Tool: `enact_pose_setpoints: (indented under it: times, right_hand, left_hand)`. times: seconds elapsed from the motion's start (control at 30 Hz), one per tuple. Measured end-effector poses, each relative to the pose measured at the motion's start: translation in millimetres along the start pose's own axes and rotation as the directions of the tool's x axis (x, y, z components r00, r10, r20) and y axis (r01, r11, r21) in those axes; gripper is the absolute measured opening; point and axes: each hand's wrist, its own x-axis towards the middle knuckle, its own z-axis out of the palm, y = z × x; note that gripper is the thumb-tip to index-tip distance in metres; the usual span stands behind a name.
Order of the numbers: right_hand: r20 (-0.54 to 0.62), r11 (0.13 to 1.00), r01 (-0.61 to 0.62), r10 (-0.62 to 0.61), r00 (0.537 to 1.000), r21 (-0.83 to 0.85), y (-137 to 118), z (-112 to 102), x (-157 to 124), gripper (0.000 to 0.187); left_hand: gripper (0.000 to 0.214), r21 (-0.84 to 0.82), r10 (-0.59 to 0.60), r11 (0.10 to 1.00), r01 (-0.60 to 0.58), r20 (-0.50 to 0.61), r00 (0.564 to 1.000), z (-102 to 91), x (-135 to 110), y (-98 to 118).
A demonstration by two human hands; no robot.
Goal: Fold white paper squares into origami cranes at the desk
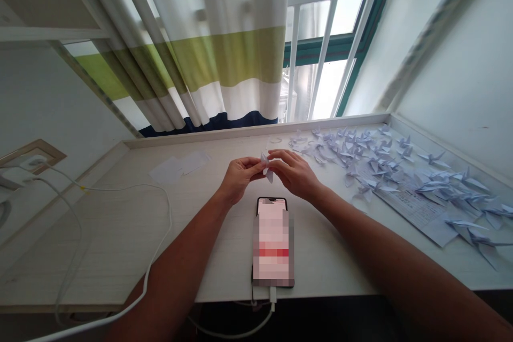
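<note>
Both hands meet above the middle of the pale wooden desk (120, 224). My left hand (239, 176) pinches one side of a small pale lilac folded paper piece (266, 166). My right hand (295, 172) pinches its other side, fingers curled over it. The paper is partly folded and held just above the desk. A smartphone (273, 243) lies flat right below the hands, near the front edge, screen up, with a white cable plugged into its bottom end.
Several finished lilac paper cranes (385, 165) are spread across the right part of the desk, some on a printed sheet (417, 208). Two small blank paper squares (180, 166) lie at the left. A white charging cable (160, 246) loops from a wall socket (30, 161). Behind hang a striped curtain and a barred window.
</note>
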Motion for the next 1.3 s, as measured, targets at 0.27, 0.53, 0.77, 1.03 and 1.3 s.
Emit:
enact_pose_setpoints:
  times: [0.27, 0.53, 0.77, 1.03, 1.3]
  right_hand:
    - [-0.169, 0.957, -0.158, 0.202, 0.965, 0.241, -7, 13, 0, 0.007]
    - [-0.173, 0.905, -0.272, 0.340, 0.924, 0.326, -12, 8, 3, 0.012]
    - [-0.110, 0.746, -0.387, 0.520, 0.847, 0.543, -11, 13, 2, 0.027]
    - [-0.071, 0.663, -0.400, 0.564, 0.822, 0.633, -10, 16, 5, 0.033]
    - [-0.081, 0.745, -0.421, 0.532, 0.843, 0.517, -9, 6, 5, 0.024]
  left_hand:
    - [0.039, -0.031, 0.090, 0.996, -0.089, 0.012, 0.996, 10.0, -3, -2]
    - [0.035, 0.175, 0.260, 0.947, -0.268, 0.067, 0.963, 7.5, -3, -9]
    - [0.039, 0.180, 0.275, 0.945, -0.272, 0.006, 0.961, 9.8, -2, -10]
    - [0.053, 0.203, 0.252, 0.951, -0.233, -0.073, 0.965, 12.5, -2, -9]
    - [0.048, 0.279, 0.273, 0.926, -0.253, -0.035, 0.961, 10.3, -2, -14]
